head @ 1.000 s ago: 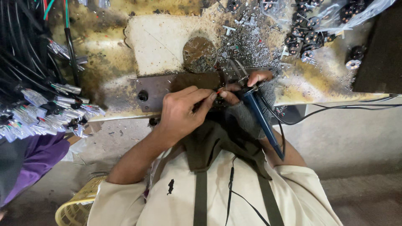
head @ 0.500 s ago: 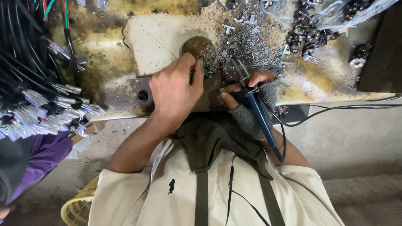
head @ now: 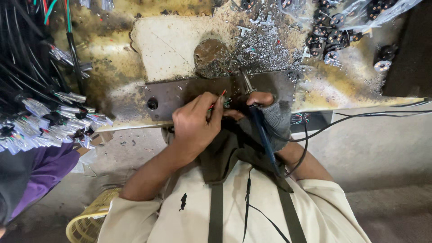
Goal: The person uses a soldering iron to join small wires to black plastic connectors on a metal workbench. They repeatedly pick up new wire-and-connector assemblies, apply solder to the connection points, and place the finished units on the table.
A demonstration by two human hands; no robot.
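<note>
Currently: both hands meet over the dark metal plate at the bench edge, soldering small wires.

The left hand is curled tight, fingertips pinching thin red and green wires just above the plate's front edge. The right hand, in a grey fingerless glove, grips a blue-handled soldering iron; its tip points up and away over the plate, just beside the wires, contact not discernible. The iron's black cord trails off right. Solder scraps litter the stained bench behind the plate. Black round connectors sit far right, a bundle of black cables hangs left.
</note>
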